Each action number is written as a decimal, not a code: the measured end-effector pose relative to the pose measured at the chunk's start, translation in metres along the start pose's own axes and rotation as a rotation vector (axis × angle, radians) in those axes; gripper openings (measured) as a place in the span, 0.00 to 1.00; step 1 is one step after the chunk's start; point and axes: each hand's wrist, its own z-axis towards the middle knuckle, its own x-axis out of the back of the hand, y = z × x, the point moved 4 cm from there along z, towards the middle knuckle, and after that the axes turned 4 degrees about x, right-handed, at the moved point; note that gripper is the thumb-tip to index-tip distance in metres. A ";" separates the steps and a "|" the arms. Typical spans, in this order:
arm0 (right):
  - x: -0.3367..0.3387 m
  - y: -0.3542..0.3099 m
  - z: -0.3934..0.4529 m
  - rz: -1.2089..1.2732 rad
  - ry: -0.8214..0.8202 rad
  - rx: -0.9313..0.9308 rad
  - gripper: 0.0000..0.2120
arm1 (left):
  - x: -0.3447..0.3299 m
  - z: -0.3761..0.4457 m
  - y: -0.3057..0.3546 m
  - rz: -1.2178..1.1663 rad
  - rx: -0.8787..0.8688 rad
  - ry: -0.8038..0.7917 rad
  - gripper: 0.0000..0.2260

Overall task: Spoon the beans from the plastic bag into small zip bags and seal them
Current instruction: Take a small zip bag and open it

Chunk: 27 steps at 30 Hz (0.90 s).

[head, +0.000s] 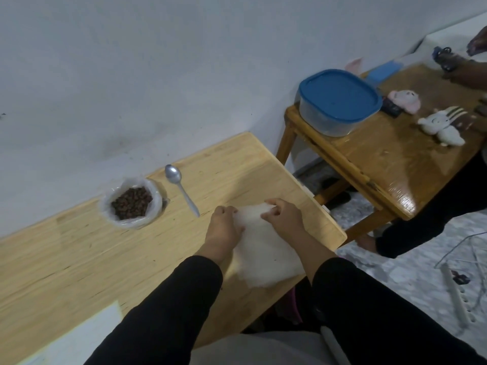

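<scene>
A clear plastic bag of dark beans (131,203) stands open on the light wooden table (79,259), near the wall. A metal spoon (181,188) lies just right of it, bowl toward the wall. A stack of translucent white zip bags (266,248) lies flat near the table's right edge. My left hand (223,227) pinches the far left corner of the stack with curled fingers. My right hand (283,217) pinches the far edge beside it. Neither hand touches the spoon or the beans.
A darker wooden table (390,164) stands to the right with a blue-lidded plastic container (338,101), small plush toys (442,126) and other bits. Another person's arm (469,72) reaches over its far end. A white sheet (79,335) lies at the near left.
</scene>
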 end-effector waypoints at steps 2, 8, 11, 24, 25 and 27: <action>0.005 -0.014 0.002 0.070 -0.036 0.041 0.19 | 0.012 0.002 -0.001 -0.052 0.007 0.028 0.18; 0.010 -0.074 0.017 0.249 -0.192 0.182 0.20 | 0.082 -0.001 -0.005 -0.397 -0.098 0.207 0.04; 0.004 -0.118 0.019 0.302 -0.275 0.271 0.17 | 0.123 -0.005 -0.012 -0.488 -0.102 0.314 0.05; -0.089 -0.266 -0.022 0.478 -0.365 0.677 0.11 | 0.244 -0.064 -0.060 -1.185 0.220 0.687 0.27; -0.097 -0.269 -0.026 0.446 -0.389 0.687 0.11 | 0.247 -0.068 -0.064 -1.237 0.224 0.675 0.27; -0.112 -0.270 -0.031 0.372 -0.430 0.686 0.09 | 0.252 -0.075 -0.076 -1.273 0.249 0.683 0.22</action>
